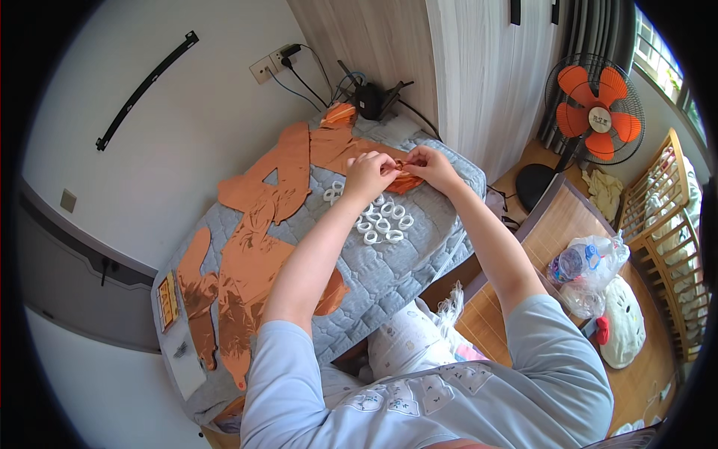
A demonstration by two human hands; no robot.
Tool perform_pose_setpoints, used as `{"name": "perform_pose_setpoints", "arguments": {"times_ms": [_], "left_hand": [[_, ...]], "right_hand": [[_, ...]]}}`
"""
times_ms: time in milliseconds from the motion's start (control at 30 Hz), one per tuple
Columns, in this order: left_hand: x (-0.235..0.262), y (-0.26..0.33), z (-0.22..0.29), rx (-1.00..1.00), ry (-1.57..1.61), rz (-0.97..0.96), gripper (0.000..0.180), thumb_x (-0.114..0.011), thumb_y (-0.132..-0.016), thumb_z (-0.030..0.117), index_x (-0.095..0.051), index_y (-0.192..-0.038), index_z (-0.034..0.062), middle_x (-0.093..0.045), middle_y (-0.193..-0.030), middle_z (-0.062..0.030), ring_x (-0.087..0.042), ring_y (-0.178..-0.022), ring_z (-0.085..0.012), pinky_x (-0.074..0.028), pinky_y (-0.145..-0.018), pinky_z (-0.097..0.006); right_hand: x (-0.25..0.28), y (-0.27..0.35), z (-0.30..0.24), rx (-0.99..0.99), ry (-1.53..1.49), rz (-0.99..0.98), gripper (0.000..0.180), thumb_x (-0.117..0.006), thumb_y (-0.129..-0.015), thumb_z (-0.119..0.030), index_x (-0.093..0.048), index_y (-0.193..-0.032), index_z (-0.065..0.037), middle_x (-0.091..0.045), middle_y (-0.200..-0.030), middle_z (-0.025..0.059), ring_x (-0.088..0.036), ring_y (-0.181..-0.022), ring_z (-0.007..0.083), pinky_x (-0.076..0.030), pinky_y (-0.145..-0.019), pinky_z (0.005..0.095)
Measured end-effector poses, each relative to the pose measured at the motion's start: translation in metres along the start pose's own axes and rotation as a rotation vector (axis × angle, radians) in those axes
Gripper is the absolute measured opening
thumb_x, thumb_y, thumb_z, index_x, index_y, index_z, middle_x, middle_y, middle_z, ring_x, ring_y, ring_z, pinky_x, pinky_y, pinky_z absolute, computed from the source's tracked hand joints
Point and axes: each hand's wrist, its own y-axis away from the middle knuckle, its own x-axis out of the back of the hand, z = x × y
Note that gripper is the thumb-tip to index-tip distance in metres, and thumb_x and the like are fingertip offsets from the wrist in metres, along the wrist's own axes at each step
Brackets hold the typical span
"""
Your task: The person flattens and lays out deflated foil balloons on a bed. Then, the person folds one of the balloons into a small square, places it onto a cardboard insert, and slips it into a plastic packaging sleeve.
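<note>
Rings (384, 224) near left hand (366, 176), router (368, 102), fan (598, 118)

The head-worn fisheye looks down along both forearms (490, 232) to the fingers (384, 168).

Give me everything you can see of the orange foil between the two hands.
The foil is bright orange and shiny, like thin metallic film, with lighter and darker streaks as if creased. The left hand and right hand pinch its upper part at their fingertips; the rest shows below and between them. It is over the grey pad, beyond the white rings. The hands hide its outline, so I can't tell its full shape or whether it joins the brown foil.
</note>
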Motion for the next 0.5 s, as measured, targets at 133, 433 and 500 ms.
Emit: {"name": "perform_pose_setpoints", "arguments": {"times_ms": [133, 433, 500], "left_hand": [[-0.0021, -0.0008, -0.0042, -0.007, -0.067, 0.059, 0.017, -0.082, -0.082, 0.032, -0.076, -0.090, 0.0183, -0.068, -0.104, 0.0027, -0.060, -0.109, -0.0236, -0.041, -0.091, -0.047], [-0.0025, 0.0051, -0.0051, -0.115, -0.062, 0.100, 0.014, -0.082, -0.082, 0.027, -0.079, -0.090, 0.0162, -0.066, -0.108, 0.0042, -0.055, -0.112, -0.0237, -0.038, -0.101, -0.045], [-0.0028, 0.0054, -0.0051, -0.135, -0.076, 0.103, 0.013, -0.081, -0.083, 0.026, -0.078, -0.090, 0.0160, -0.066, -0.108, 0.0053, -0.055, -0.114, -0.0228, -0.036, -0.102, -0.045]], "right_hand": [[-0.0033, 0.0009, -0.0013, -0.020, -0.039, -0.004, 0.017, -0.075, -0.092, -0.005, -0.068, -0.105, 0.001, -0.073, -0.095, 0.0045, -0.069, -0.088, 0.0093, -0.055, -0.078, 0.0241], [0.0003, -0.0018, 0.0050, -0.009, 0.019, 0.025, 0.017, -0.070, -0.093, -0.002, -0.069, -0.109, 0.003, -0.075, -0.098, 0.0072, -0.071, -0.091, 0.0110, -0.056, -0.081, 0.0252], [0.0014, -0.0024, 0.0058, -0.011, -0.001, 0.018, 0.017, -0.071, -0.093, -0.002, -0.069, -0.109, 0.003, -0.075, -0.098, 0.0076, -0.071, -0.091, 0.0111, -0.056, -0.081, 0.0252]]}}
